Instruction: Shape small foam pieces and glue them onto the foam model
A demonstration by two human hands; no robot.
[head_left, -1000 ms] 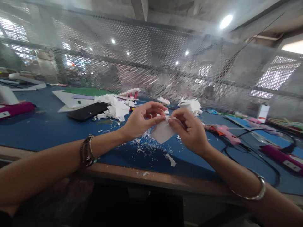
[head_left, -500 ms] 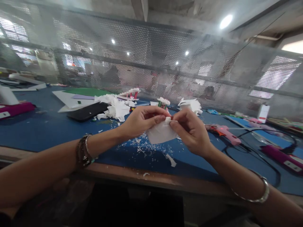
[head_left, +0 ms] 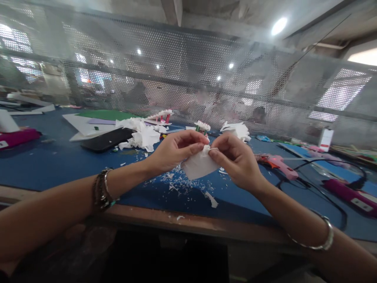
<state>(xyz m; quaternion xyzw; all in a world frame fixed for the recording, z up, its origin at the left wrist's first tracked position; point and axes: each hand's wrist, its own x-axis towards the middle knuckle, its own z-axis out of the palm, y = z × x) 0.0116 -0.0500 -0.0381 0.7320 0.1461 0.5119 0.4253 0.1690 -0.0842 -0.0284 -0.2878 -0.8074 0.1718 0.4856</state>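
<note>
A small white sheet piece (head_left: pixel 198 166) hangs between my two hands above the blue table (head_left: pixel 53 165). My left hand (head_left: pixel 173 151) pinches its upper edge from the left, fingers closed. My right hand (head_left: pixel 235 161) pinches the same edge from the right, thumb and forefinger pressed together. The fingertips of both hands almost touch. Below them white scraps (head_left: pixel 182 182) are strewn on the table near its front edge.
A black phone (head_left: pixel 107 139) and a heap of white offcuts (head_left: pixel 141 133) lie at the back left, with white and green sheets (head_left: pixel 97 118) behind. A pink glue gun (head_left: pixel 278 163) with a black cable (head_left: pixel 324 196) lies right. A perforated metal screen (head_left: pixel 188 78) closes the table's far side.
The white piece has been turned and drawn closer between the fingertips; both hands shifted slightly, staying pinched on its top edge.
</note>
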